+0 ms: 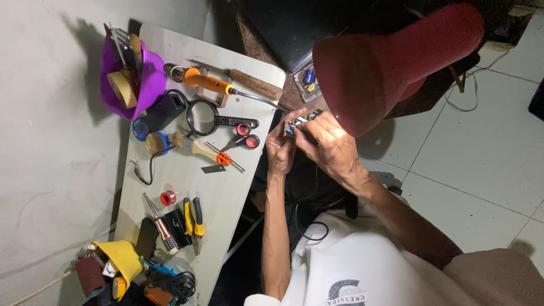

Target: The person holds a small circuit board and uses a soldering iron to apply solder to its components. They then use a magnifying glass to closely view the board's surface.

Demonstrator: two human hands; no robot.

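Gripping a small circuit board (298, 122) between them, the left hand (279, 152) and right hand (327, 144) close on it beyond the worktop's (226, 192) right edge, beneath a red lamp shade (385, 62). Red-handled scissors (242, 136) lie near that edge.

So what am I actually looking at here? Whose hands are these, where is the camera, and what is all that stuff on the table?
There is no machine here: a person works with two bare hands. The single picture comes from a camera worn on the person's head, looking down, so the arms reach up into the picture from the bottom.

The left hand and the right hand together hold a small circuit board under a dark red lamp shade.

To the left is a narrow pale table. On it lie an orange-handled soldering iron, a magnifying glass, red-handled scissors, a small brush, a red spool, yellow-handled pliers and a purple bowl full of tools. A yellow container sits at the near end.
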